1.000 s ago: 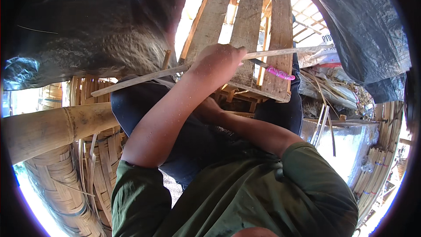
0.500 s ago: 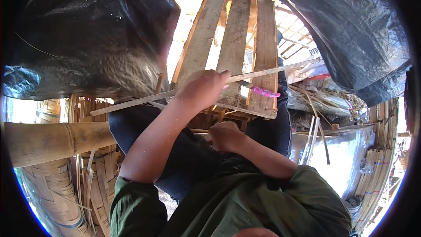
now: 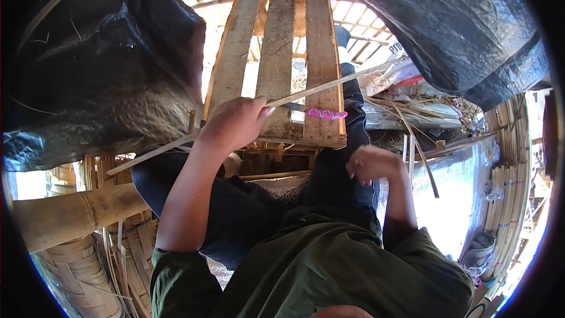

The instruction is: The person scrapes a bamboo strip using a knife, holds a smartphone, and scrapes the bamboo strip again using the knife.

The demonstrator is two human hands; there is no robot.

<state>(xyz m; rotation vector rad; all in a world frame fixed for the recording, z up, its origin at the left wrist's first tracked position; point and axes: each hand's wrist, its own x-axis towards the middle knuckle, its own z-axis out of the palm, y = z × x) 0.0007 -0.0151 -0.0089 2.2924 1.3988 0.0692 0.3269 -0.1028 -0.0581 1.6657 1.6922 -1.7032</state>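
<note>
My left hand (image 3: pixel 234 122) is closed around a long, thin bamboo strip (image 3: pixel 338 83), which slants from low on the left up to the far right. Beneath the strip stands a slatted wooden bench (image 3: pixel 275 44) with gaps between its planks. A knife with a pink wrapped handle (image 3: pixel 325 113) lies across the near end of the planks, close to the strip; part of its dark blade shows. My right hand (image 3: pixel 374 164) hangs above my right thigh with nothing in it, its fingers loosely bent and slightly apart.
Dark plastic sheeting (image 3: pixel 94 65) drapes on the left, and more sheeting (image 3: pixel 447 29) on the right. A thick bamboo pole (image 3: pixel 76 212) runs in at left above woven bamboo. Several loose strips (image 3: pixel 412 132) and a pale sack (image 3: pixel 385 76) are at right.
My right hand has moved from between my legs out to the right, over my right thigh, and its fingers have loosened. My left hand still holds the bamboo strip. The view has shifted.
</note>
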